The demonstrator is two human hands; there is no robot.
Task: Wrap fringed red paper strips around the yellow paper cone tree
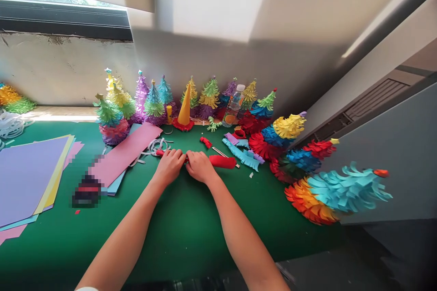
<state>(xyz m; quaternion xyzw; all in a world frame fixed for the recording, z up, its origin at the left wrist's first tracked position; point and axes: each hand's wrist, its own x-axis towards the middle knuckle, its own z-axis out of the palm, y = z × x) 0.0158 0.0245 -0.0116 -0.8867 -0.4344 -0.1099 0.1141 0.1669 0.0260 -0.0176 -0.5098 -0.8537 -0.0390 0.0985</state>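
My left hand (172, 163) and my right hand (200, 166) are side by side over the table, fingers closed on one strip of red paper (222, 162). A flat length of it extends past my right hand, and a small red end shows beyond my left. The part between the fingers is hidden. Just behind my hands lie a small red paper curl (205, 142) and a thin stick-like tool (226, 156). Farther back stands a yellow paper cone (185, 108) with a red fringed ring around its base.
Fringed paper trees (209, 97) line the back and right of the green table (191, 245). A clear bottle (234, 105) stands among them. Blue fringed strips (242, 154) lie at right. Pink paper (126, 154) and stacked coloured sheets (32, 177) are at left, near a blurred-out patch.
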